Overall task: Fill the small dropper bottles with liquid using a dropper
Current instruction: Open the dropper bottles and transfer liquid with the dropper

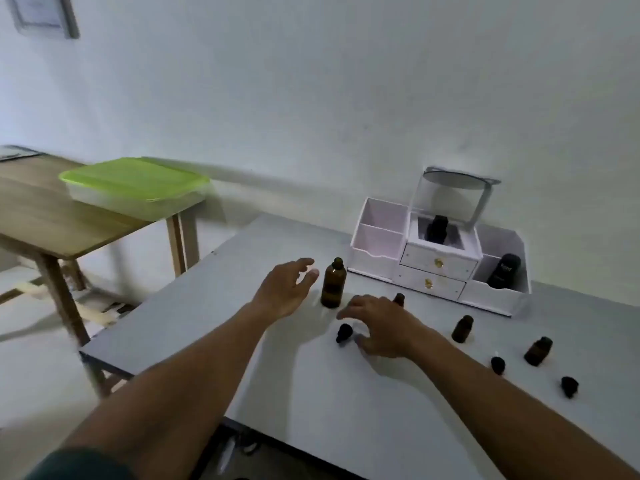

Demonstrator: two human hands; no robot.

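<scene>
Right hand [381, 329] spread by black dropper [344, 333], left hand [282, 289] spread beside tall amber bottle [333, 284] (uncapped)

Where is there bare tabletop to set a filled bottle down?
Bare: the grey table's near strip between both forearms, and the far-left corner behind the tall amber bottle. Crowded: around the right hand and rightward, where small bottles and dropper caps are scattered.
</scene>
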